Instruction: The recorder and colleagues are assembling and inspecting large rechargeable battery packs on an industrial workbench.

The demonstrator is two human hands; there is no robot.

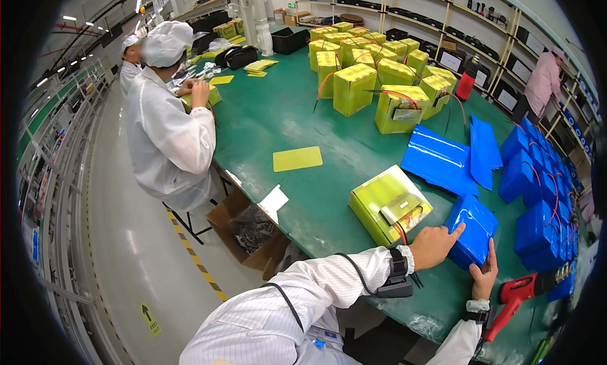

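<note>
A blue-wrapped battery pack (469,231) lies at the right side of the green table, close to me. My left hand (436,246) grips its left side, index finger stretched onto the top and the other fingers curled. At its near right corner my right hand (485,273) holds the pack with thumb and fingers. Just left of it sits a yellow battery pack (386,204) with red and black wires. Beyond it are flat blue wrap sleeves (437,157). A red heat gun (520,290) lies beside my right wrist.
Several yellow packs (354,86) stand at the back, with another red heat gun (466,79). Blue packs (536,232) are stacked at right. A yellow sheet (297,159) lies mid-table. A co-worker (167,112) works at left, above an open cardboard box (250,235).
</note>
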